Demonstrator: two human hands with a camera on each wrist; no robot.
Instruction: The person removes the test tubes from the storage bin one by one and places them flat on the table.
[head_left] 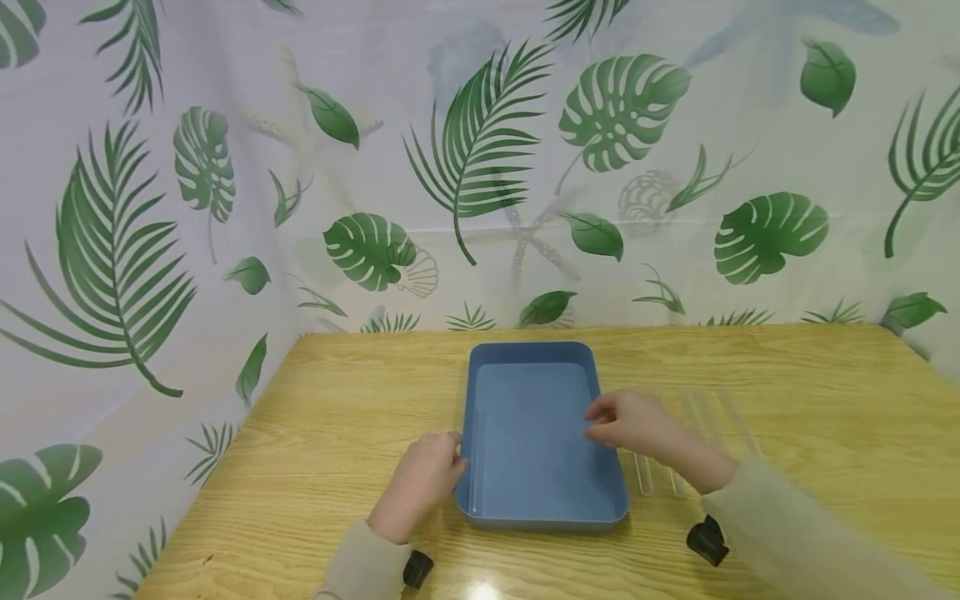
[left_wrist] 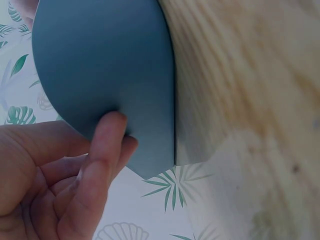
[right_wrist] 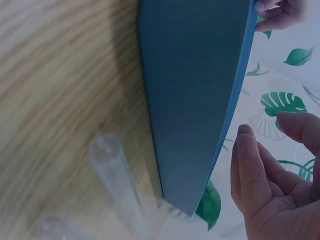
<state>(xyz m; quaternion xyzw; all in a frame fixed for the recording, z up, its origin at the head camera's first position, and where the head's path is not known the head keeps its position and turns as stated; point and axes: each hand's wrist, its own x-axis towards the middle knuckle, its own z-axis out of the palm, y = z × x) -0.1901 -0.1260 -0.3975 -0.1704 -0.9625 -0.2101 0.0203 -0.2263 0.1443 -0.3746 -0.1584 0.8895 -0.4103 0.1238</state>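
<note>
A blue rectangular tray (head_left: 543, 442) lies on the wooden table. My left hand (head_left: 426, 471) pinches the rim of its left wall; in the left wrist view, fingertips (left_wrist: 111, 125) press the wall's outer face. Inside the tray, a clear tube (head_left: 476, 475) lies lengthwise along the left side. Over the right rim hovers my right hand (head_left: 637, 427), thumb and fingers apart with nothing between them. The right wrist view shows these fingers (right_wrist: 252, 175) beyond the tray's right wall (right_wrist: 192, 100). A clear tube (right_wrist: 117, 180) rests on the table beside that wall.
Several clear tubes (head_left: 643, 475) lie to the right of the tray, partly hidden under my right forearm. The wooden table (head_left: 360, 392) meets a leaf-printed cloth (head_left: 480, 283) at its back and left. Black straps (head_left: 707, 540) show near my wrists.
</note>
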